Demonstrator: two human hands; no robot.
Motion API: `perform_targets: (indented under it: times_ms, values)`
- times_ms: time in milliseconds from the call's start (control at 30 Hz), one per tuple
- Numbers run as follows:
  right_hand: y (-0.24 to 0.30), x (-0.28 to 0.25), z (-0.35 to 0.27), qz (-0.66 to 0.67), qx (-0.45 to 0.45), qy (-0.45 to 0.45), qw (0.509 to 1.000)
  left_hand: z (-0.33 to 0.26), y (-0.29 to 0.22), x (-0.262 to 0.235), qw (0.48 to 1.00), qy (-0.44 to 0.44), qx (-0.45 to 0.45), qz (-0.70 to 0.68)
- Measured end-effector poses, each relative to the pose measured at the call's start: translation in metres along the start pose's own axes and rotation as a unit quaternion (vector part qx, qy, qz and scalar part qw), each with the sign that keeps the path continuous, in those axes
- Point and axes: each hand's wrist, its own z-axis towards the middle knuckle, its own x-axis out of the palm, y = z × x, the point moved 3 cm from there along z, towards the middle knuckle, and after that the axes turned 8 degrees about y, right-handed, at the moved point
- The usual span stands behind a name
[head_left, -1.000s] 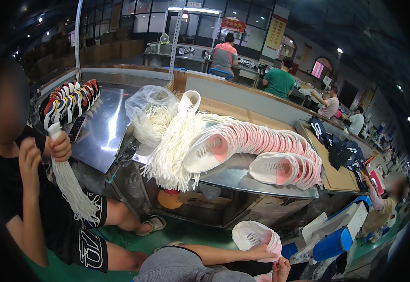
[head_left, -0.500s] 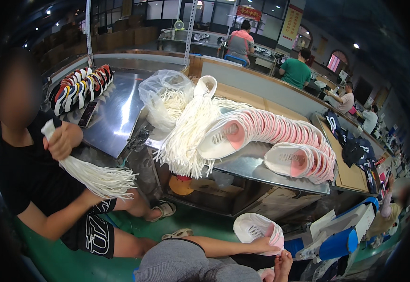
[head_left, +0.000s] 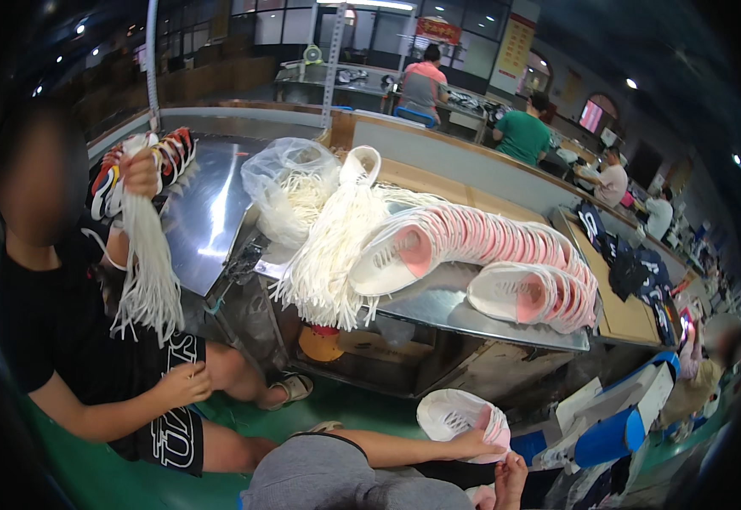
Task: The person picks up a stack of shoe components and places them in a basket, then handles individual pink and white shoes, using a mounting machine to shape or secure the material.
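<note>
Low at the lower edge, my left hand [head_left: 475, 444] is closed on a white and pink shoe upper [head_left: 444, 414] with white lacing across its front. Beside it, my right hand [head_left: 513, 478] has its fingers bent in against the upper's pink end; whether they pinch a lace or the edge is too small to make out. More pink and white material [head_left: 481, 495] lies just below my hands. On the metal table [head_left: 447, 303] ahead, a long curved row of matching uppers [head_left: 506, 234] and a shorter row [head_left: 533, 293] lie nested together.
A bundle of white laces [head_left: 332, 246] hangs over the table edge, next to a clear plastic bag [head_left: 281, 183] of laces. At left, a seated co-worker in black [head_left: 81, 340] holds up another lace bundle [head_left: 145, 263]. Blue and white equipment [head_left: 613, 438] stands close at right.
The co-worker's raised hand has lifted the lace bundle, which now hangs straight down, and their other hand has let go of it. My hands stay at the same upper.
</note>
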Motion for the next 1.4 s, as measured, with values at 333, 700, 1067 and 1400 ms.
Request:
perform_targets:
  times_ms: [333, 700, 1067, 1400]
  values:
    - [0.008, 0.011, -0.032, -0.041, -0.08, -0.022, 0.996, 0.03, 0.015, 0.011, 0.998, 0.063, 0.001, 0.026]
    - [0.046, -0.07, -0.018, 0.035, -0.18, -0.185, 0.965, 0.107, -0.046, 0.076, 0.99, 0.132, 0.024, -0.044]
    - [0.042, -0.107, 0.036, 0.254, -0.13, -0.179, 0.942, 0.168, -0.038, 0.099, 0.908, 0.119, -0.262, -0.303]
    - [-0.022, -0.154, -0.056, -0.654, 0.059, -0.102, 0.747, 0.061, -0.093, 0.009, 0.957, -0.06, -0.075, -0.275]
